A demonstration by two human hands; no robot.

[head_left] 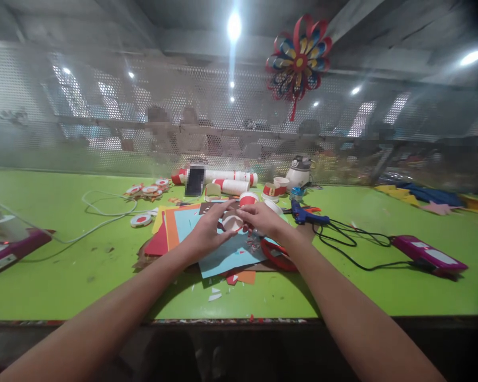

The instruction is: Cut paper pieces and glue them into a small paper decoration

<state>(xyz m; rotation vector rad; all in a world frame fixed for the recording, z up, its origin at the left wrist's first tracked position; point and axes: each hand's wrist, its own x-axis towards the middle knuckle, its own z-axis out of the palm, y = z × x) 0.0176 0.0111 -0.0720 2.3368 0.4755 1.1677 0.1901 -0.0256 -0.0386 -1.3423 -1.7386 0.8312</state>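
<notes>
Over a stack of coloured paper, my left hand (210, 227) curls round a white paper cup (232, 223), whose pale inside faces me. The fingertips of my right hand (262, 218) pinch the cup's right rim. Light blue paper (219, 260) lies on top of the pile beneath, with small white scraps on it. Under my right wrist are scissors with red-orange handles (278, 255), partly hidden by the forearm. Just behind my hands stands a red and white paper cup (248, 199).
A blue glue gun (308, 215) lies to the right, its black cord trailing near a purple power strip (430, 254). Stacked paper cups (231, 187), a phone (195, 181) and a bottle (298, 172) stand behind. Another power strip (16, 252) is at left.
</notes>
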